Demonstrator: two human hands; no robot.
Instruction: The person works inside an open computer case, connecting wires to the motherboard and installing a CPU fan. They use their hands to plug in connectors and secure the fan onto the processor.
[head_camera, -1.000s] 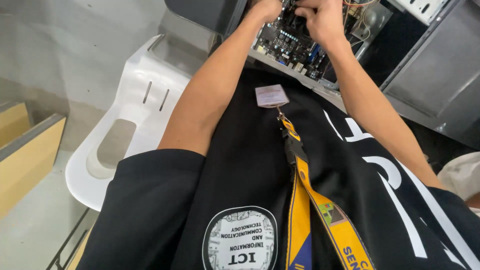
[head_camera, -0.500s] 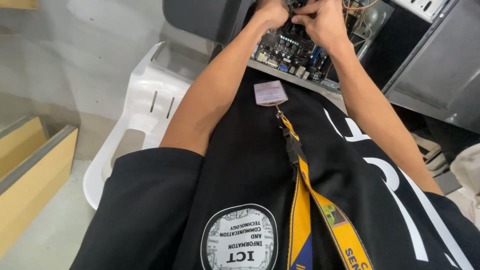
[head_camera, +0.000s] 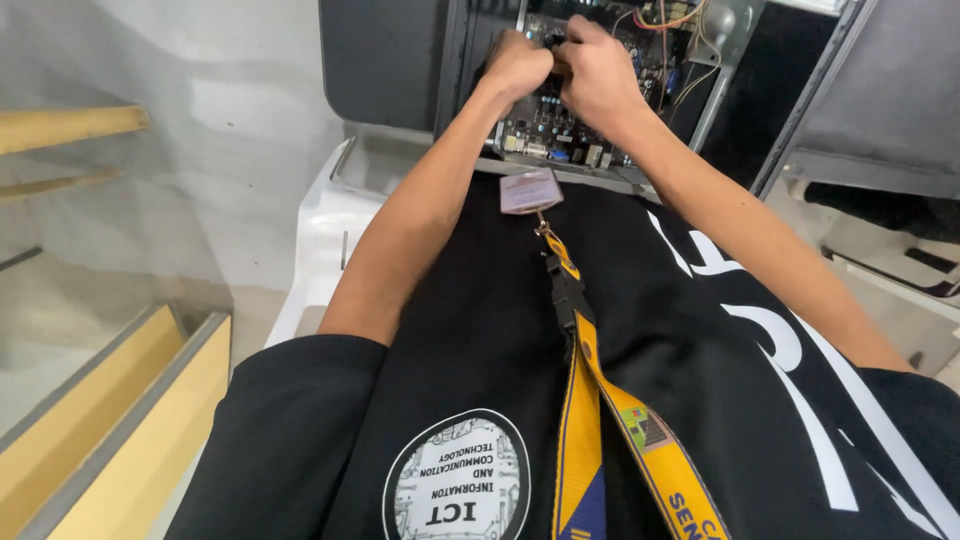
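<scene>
Pinching something small I could not make out, my left hand (head_camera: 515, 65) and right hand (head_camera: 595, 70) were closed together over the circuit board (head_camera: 545, 125) in the open computer case (head_camera: 720, 60), where a slip risked damaging components.

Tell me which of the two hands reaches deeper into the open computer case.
The right hand: its fingers extend further up over the circuit board, while the left hand is a curled fist beside it.

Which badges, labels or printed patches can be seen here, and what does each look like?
Card badge: small pale pinkish rectangle, hanging at the lanyard's end below the circuit board.
Lanyard: yellow-orange strap with blue, running down the black shirt.
Shirt patch: white oval, dark print, bottom centre.
</scene>
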